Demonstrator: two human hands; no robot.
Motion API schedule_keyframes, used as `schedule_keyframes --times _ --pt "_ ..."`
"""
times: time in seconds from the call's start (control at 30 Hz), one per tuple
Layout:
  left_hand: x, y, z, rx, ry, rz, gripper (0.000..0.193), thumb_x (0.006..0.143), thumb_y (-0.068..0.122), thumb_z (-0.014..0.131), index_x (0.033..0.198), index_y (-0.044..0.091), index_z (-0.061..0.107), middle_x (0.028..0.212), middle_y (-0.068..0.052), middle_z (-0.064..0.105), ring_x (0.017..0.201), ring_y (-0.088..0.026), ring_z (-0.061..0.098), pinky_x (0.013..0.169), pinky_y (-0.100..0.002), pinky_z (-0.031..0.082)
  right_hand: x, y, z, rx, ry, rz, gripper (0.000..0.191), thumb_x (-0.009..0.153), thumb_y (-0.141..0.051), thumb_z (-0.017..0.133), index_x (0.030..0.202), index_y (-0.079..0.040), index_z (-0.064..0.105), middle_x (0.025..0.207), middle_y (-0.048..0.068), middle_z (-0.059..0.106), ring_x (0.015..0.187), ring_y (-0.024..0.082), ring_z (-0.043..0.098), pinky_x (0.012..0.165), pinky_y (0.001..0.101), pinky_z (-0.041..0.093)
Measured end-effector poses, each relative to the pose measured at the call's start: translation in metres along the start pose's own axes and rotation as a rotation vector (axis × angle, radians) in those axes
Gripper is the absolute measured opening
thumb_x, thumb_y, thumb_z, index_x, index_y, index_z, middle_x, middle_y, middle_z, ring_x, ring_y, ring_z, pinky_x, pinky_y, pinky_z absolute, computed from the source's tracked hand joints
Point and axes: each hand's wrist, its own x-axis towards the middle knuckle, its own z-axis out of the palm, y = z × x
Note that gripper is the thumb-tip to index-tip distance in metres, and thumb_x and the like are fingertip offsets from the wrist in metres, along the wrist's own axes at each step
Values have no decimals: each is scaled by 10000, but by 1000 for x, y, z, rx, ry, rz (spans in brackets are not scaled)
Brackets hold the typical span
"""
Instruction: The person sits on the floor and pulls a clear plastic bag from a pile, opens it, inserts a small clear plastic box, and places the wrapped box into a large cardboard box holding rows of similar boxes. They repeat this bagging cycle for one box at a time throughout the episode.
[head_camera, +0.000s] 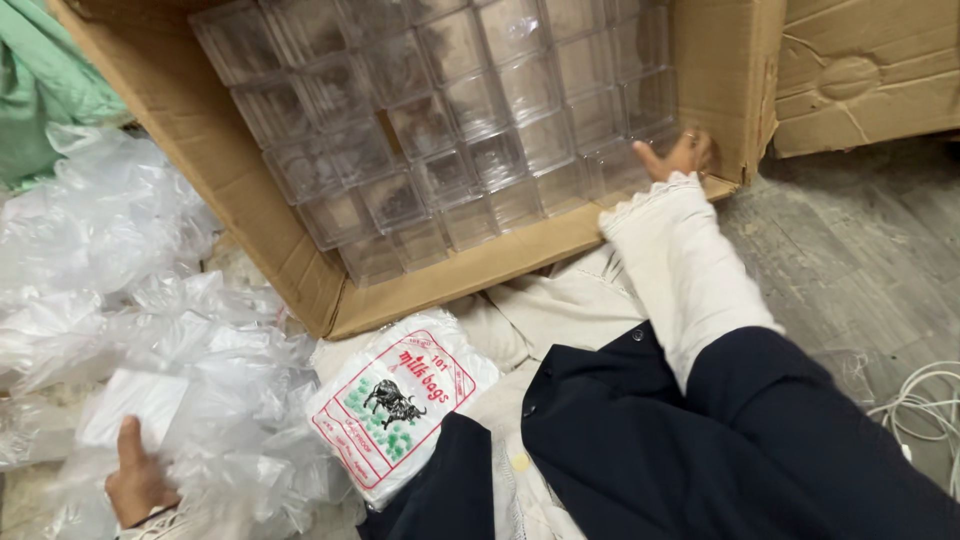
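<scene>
Right hand: the right hand reached into the large brown cardboard box, its grip loosely spread, fingertips on the clear square plastic containers packed in rows at the box's near corner.
Left hand: the left hand lay low, its grip pinching a flat white packet amid crumpled clear plastic bags.
Nearby: a printed red-and-white bag pack rested on the lap, just below the box.
</scene>
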Motion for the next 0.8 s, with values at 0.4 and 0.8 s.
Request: schedule_keyframes --times 0.4,0.8 --pt "17 38 -33 962 105 609 516 777 508 751 1139 141 766 926 -195 758 918 -325 738 926 -412 534 -43 -58 -33 -122 -681 -52 1045 750 -718 741 1563 -188 355 1562 256 456 1387 416 518 1153 512 408" --pt "-205 93 224 -649 -900 700 369 1141 237 420 1415 2 499 1066 -189 741 779 -166 701 727 -275 564 -190 -212 41 1290 -1096 -393 972 859 -505 809 1607 -71 364 1560 145 481 1518 239 410 1239 359 354"
